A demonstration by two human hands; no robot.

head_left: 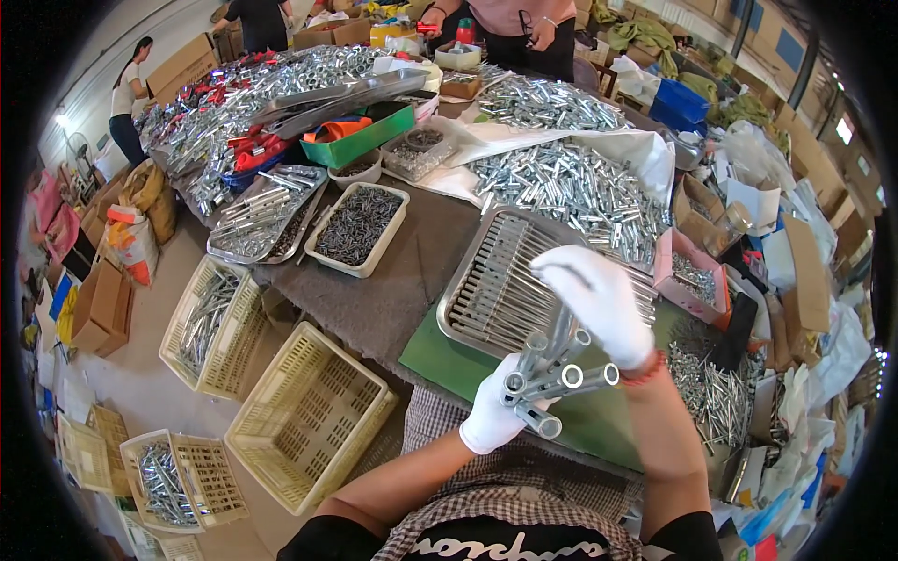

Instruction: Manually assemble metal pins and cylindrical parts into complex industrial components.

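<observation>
My left hand (492,411), in a white glove, is closed around a bundle of several silvery metal tubes (538,385), their open round ends fanned toward me. Above them my right hand (603,304), also gloved, has its fingers curled together over a metal tray (447,316). What those fingers hold, if anything, is hidden. Long thin metal bolts (510,262) lie side by side in rows in the tray, which rests partly on a green board (432,351). Behind the tray spreads a heap of short metal tubes (571,192).
A cream bin of dark screws (358,224) and a green box (360,137) stand left of the tray. At right sit a pink bin (690,280) and loose bolts (716,402). Yellow crates (309,421) stand on the floor. A person in pink (519,19) is across the table.
</observation>
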